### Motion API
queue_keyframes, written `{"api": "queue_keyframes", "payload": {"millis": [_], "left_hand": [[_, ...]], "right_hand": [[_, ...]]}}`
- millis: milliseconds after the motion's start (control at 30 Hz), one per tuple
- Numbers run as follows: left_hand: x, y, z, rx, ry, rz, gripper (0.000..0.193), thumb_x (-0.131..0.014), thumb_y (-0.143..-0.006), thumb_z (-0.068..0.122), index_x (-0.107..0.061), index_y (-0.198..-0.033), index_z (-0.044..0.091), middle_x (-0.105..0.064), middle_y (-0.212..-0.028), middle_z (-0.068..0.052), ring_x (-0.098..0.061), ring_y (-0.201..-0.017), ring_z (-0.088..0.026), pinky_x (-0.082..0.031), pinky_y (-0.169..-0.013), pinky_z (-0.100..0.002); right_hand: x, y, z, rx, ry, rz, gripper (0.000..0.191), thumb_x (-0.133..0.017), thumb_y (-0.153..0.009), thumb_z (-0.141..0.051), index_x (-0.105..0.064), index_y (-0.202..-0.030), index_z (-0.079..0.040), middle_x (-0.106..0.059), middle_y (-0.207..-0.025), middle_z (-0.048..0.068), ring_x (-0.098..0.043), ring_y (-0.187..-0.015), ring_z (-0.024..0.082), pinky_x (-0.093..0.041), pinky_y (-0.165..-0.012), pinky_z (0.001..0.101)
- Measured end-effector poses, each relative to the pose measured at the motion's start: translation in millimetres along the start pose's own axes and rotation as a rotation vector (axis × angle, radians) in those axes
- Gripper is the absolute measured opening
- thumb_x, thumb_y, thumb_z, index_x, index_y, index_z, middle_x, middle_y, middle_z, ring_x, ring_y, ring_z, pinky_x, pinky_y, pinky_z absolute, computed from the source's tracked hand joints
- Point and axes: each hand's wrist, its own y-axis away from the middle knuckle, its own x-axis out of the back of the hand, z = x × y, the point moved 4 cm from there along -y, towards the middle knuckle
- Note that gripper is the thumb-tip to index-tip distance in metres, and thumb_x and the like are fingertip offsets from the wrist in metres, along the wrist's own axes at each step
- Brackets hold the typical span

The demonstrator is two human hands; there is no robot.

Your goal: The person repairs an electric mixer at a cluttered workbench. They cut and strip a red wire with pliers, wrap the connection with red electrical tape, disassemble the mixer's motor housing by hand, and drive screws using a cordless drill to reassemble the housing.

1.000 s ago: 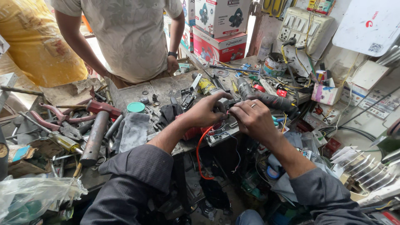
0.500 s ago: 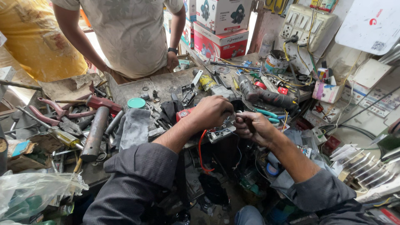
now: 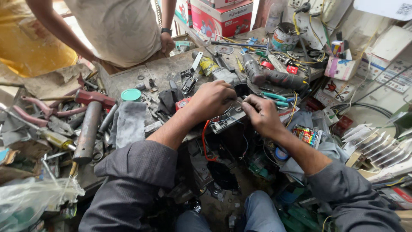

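A small grey circuit unit (image 3: 226,120) sits at the near edge of the workbench (image 3: 167,71), held between both hands. Its long axis runs from lower left up to the right, tilted a little, with the flat face turned upward. The left hand (image 3: 211,99) lies curled over the unit's upper left end, fingers closed down on it. The right hand (image 3: 262,115) is closed at the unit's right end, fingertips pinched together on something there; what they pinch is too small to tell. A red wire (image 3: 205,141) loops down from under the left hand into the gap below the bench edge, and thin dark wires hang beneath the unit.

Room is tight. Just beyond the knuckles lie a dark power drill (image 3: 274,77) and teal-handled pliers (image 3: 274,98), close to the right hand. Left of the left hand, a grey cloth (image 3: 128,122) and a green lid (image 3: 131,95) lie amid loose metal parts, with a rusty metal bar (image 3: 88,131) farther out. Right of the right hand, a small colourful packet (image 3: 307,135) lies near the wrist. The only free space is below the hands, over the person's lap.

Across the bench another person (image 3: 122,25) stands, one hand resting at the far edge.
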Motion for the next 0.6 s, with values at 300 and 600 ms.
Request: {"api": "queue_keyframes", "payload": {"millis": [300, 600], "left_hand": [[1.9, -1.1, 1.4, 0.023, -0.057, -0.032, 0.014, -0.069, -0.081, 0.015, -0.074, -0.092, 0.008, -0.071, -0.093, -0.010, -0.067, -0.097, -0.032, -0.054, -0.081, -0.045], [0.9, -1.3, 1.9, 0.016, -0.025, -0.036, 0.016, -0.074, -0.082, 0.020, -0.073, -0.092, 0.007, -0.070, -0.092, -0.010, -0.066, -0.096, -0.033, -0.053, -0.083, -0.046]], "right_hand": [[8.0, -3.7, -3.4, -0.039, -0.128, 0.002, 0.031, -0.064, -0.098, -0.029, -0.065, -0.109, -0.001, -0.062, -0.085, 0.007, -0.058, -0.066, 0.017, -0.046, -0.058, 0.0298], [3.3, 5.2, -8.0, 0.274, 0.306, 0.171, 0.015, -0.064, -0.102, -0.021, -0.065, -0.098, -0.006, -0.063, -0.083, 0.004, -0.060, -0.072, 0.019, -0.048, -0.063, 0.0322]]}}
